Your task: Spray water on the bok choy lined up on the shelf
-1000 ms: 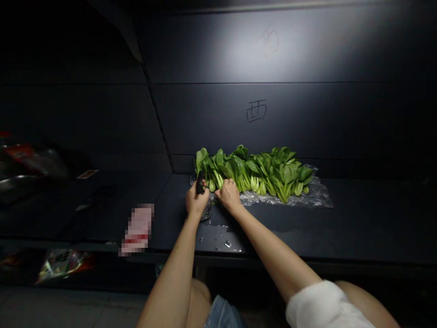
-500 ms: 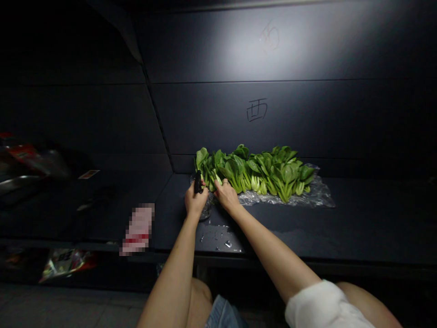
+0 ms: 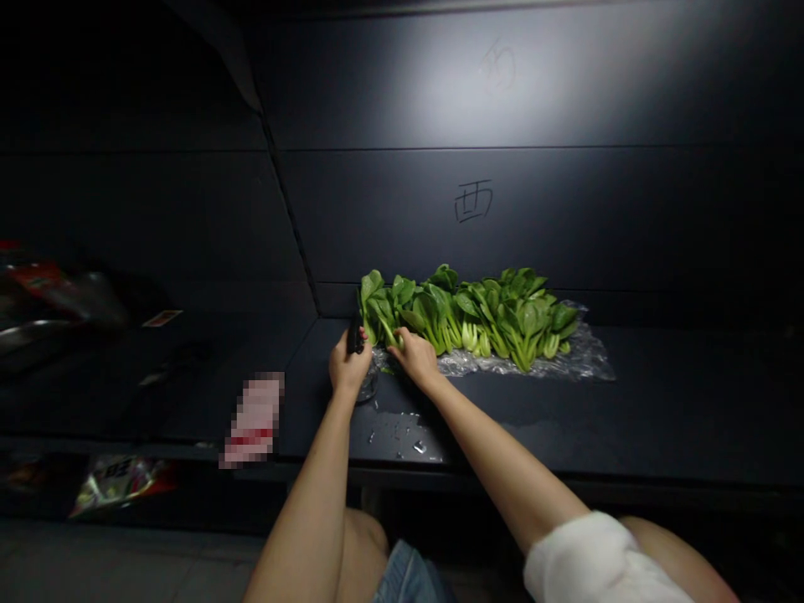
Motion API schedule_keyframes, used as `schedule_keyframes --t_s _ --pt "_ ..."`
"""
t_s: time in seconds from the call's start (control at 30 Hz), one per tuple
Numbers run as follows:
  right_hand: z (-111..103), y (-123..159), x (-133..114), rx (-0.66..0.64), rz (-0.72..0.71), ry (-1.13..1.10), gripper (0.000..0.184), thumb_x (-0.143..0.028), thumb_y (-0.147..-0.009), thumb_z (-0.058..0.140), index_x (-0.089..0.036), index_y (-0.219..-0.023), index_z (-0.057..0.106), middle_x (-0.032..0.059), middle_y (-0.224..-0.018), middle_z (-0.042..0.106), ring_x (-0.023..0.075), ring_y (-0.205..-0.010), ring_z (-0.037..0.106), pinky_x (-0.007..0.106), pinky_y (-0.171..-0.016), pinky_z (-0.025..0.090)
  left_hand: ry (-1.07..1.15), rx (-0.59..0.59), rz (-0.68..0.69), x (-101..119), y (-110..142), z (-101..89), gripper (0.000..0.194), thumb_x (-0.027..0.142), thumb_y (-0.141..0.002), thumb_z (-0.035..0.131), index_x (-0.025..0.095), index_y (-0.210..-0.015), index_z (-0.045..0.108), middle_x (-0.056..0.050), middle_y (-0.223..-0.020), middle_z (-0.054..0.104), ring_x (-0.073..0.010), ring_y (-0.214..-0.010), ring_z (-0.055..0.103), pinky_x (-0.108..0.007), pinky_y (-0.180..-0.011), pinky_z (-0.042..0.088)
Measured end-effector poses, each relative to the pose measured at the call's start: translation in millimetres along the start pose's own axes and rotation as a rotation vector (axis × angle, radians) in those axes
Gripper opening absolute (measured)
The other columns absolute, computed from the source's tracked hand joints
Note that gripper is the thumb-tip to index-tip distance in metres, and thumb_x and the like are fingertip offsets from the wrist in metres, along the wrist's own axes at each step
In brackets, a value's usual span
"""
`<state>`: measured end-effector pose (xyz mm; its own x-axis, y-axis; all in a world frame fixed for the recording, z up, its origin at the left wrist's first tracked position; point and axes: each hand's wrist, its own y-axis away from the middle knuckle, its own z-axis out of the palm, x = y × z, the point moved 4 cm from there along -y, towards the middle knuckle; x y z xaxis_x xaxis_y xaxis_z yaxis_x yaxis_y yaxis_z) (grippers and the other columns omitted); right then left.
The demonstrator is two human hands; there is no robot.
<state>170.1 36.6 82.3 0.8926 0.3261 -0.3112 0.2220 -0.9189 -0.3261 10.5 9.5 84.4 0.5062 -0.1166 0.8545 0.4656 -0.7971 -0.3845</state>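
Leafy greens (image 3: 502, 314) lie in a row along the back edge of my dark shelf (image 3: 666, 402), leaves toward the back panel (image 3: 389, 218) and pale stalk ends toward the front edge. Beneath them, a crumpled clear plastic sheet (image 3: 587, 360) spreads out past the right end of the row. My left hand (image 3: 350, 360) is closed around a spray bottle (image 3: 368, 388), its black spray head (image 3: 356, 335) upright above the fist and its clear base showing beside the wrist, near the left end of the row. My right hand (image 3: 415, 356) pinches a green stalk (image 3: 389, 332) between thumb and fingers, just in front of the leaves. Water drops (image 3: 419, 446) dot the shelf near its front edge, between my forearms. A blurred-out pink item (image 3: 255, 419) overlaps the front edge, left of my left forearm.
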Motion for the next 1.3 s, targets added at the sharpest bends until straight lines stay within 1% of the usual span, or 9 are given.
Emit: schedule_keyframes --t_s 0.07,0.13,0.23,0.43,0.63,0.8,0.9,1.13,1.3 --pt "1 2 -2 -0.001 -0.001 0.064 0.031 -0.035 -0.094 0.060 -0.022 -0.123 0.056 0.0078 -0.107 0.069 0.0203 -0.099 0.064 0.026 -0.079 0.048 -0.008 -0.003 0.000 0 0 0.8 0.029 0.021 -0.074 0.061 0.023 -0.102 0.070 -0.005 -0.092 0.076 -0.0211 -0.085 0.072 -0.027 -0.076 0.055" --pt "1 3 -2 0.029 -0.011 0.101 0.030 -0.034 -0.094 0.060 -0.021 -0.121 0.058 0.0100 -0.114 0.065 0.0213 -0.107 0.059 0.027 -0.082 0.048 -0.004 -0.007 0.010 -1 0 1.3 0.028 0.020 -0.074 0.061 0.023 -0.100 0.070 -0.004 -0.093 0.076 -0.0211 -0.085 0.072 -0.027 -0.076 0.055" --pt "0 5 4 0.078 0.023 0.118 0.030 -0.034 -0.094 0.059 -0.020 -0.121 0.059 0.0131 -0.122 0.057 0.0227 -0.112 0.054 0.028 -0.084 0.049 0.003 -0.014 0.019 -1 0 1.3 0.025 0.021 -0.075 0.060 0.023 -0.098 0.070 -0.004 -0.094 0.076 -0.0211 -0.087 0.072 -0.027 -0.076 0.055" --pt "0 3 10 0.052 0.004 0.112 0.031 -0.033 -0.096 0.056 -0.018 -0.123 0.059 0.0121 -0.117 0.058 0.0220 -0.106 0.056 0.029 -0.088 0.047 -0.007 -0.029 -0.005 1 -1 0.0 0.025 0.021 -0.074 0.060 0.023 -0.097 0.071 -0.004 -0.089 0.076 -0.0210 -0.083 0.072 -0.027 -0.074 0.055" --pt "1 5 15 0.071 -0.025 0.093 0.032 -0.033 -0.096 0.055 -0.020 -0.126 0.059 0.0116 -0.115 0.058 0.0216 -0.105 0.056 0.028 -0.087 0.046 0.019 -0.019 -0.004 2 -1 -1.1 0.033 0.019 -0.072 0.061 0.023 -0.104 0.070 -0.004 -0.093 0.075 -0.0201 -0.082 0.072 -0.027 -0.075 0.055" --pt "1 7 18 0.049 -0.053 0.069 0.036 -0.032 -0.097 0.055 -0.021 -0.131 0.058 0.0111 -0.117 0.059 0.0210 -0.107 0.056 0.027 -0.090 0.045 0.058 0.001 -0.050 -3 1 -0.7 0.029 0.021 -0.075 0.060 0.022 -0.102 0.070 -0.003 -0.084 0.075 -0.0187 -0.075 0.071 -0.026 -0.071 0.056" --pt "1 7 19 0.049 -0.053 0.066 0.036 -0.032 -0.097 0.055 -0.021 -0.131 0.058 0.0110 -0.117 0.058 0.0209 -0.108 0.056 0.027 -0.090 0.045 0.047 0.025 -0.047 -4 1 -1.4 0.028 0.022 -0.075 0.061 0.022 -0.101 0.070 -0.003 -0.085 0.075 -0.0197 -0.078 0.071 -0.028 -0.072 0.057" --pt "3 9 21 0.065 -0.066 0.049 0.037 -0.031 -0.097 0.054 -0.022 -0.132 0.058 0.0109 -0.116 0.058 0.0213 -0.107 0.056 0.028 -0.090 0.046 0.029 0.072 -0.020 -6 -1 -3.9 0.033 0.021 -0.073 0.061 0.022 -0.105 0.070 -0.004 -0.096 0.075 -0.0206 -0.089 0.071 -0.029 -0.078 0.057" --pt "1 10 22 0.062 -0.077 0.043 0.038 -0.030 -0.096 0.055 -0.021 -0.133 0.058 0.0110 -0.116 0.058 0.0208 -0.106 0.056 0.027 -0.089 0.046 0.021 0.109 -0.065 -9 -2 -5.8 0.031 0.022 -0.073 0.061 0.022 -0.102 0.070 -0.005 -0.090 0.075 -0.0221 -0.087 0.071 -0.030 -0.077 0.057"
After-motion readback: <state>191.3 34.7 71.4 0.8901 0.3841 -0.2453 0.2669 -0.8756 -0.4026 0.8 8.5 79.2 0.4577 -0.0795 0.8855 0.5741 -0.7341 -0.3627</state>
